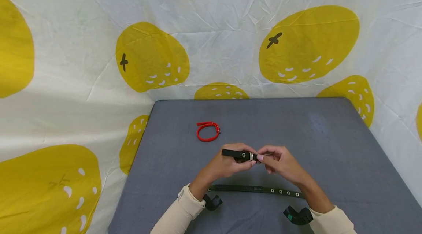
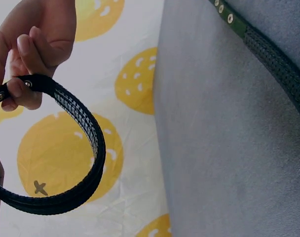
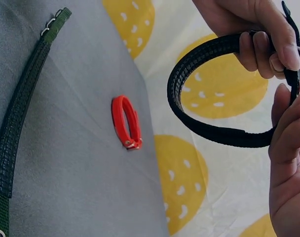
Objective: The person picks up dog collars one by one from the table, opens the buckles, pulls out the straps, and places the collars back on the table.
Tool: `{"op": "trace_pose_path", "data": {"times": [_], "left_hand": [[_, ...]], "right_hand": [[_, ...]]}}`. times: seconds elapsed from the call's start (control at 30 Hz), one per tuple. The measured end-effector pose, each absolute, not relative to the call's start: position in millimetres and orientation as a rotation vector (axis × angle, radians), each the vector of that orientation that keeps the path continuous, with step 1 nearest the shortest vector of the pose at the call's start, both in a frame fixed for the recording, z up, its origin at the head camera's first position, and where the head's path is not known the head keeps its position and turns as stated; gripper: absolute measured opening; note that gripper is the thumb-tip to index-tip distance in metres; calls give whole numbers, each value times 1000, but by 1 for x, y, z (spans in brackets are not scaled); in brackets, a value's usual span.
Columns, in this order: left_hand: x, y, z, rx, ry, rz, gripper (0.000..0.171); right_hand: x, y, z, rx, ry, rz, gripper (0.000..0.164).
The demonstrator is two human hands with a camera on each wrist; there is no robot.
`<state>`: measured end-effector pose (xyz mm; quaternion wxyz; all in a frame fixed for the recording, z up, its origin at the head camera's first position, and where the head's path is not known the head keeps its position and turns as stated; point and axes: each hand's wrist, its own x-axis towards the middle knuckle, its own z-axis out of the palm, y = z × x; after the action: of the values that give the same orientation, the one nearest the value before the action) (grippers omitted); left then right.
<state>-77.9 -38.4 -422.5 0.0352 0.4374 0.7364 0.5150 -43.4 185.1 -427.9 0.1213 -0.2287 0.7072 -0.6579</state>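
Note:
A black collar (image 2: 98, 163) is bent into a loop between both hands, its padded back hanging below them in the wrist views. My left hand (image 1: 225, 161) grips it near the metal buckle (image 1: 251, 156). Left of that buckle, a strap end with an eyelet sticks out over the left fingers. Close beside, my right hand (image 1: 284, 163) pinches the band between thumb and fingers. The right wrist view has the left hand (image 3: 261, 17) at the top and the right hand (image 3: 290, 163) below it. How far the strap sits in the buckle is partly hidden by fingers.
Below the hands, a green collar with black padding and eyelets (image 1: 237, 188) lies stretched across the grey table (image 1: 171, 175). A red collar (image 1: 207, 139) lies coiled farther back, left of the hands. White cloth with yellow shapes (image 1: 224, 54) hangs behind the table.

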Motion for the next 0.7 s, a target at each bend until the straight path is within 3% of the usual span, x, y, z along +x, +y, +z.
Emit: {"op": "trace_pose_path", "data": {"times": [0.7], "left_hand": [[-75, -37, -423, 1265, 2192, 1655, 17]], "right_hand": [[-43, 181, -433, -626, 1953, -1981, 12]]}}
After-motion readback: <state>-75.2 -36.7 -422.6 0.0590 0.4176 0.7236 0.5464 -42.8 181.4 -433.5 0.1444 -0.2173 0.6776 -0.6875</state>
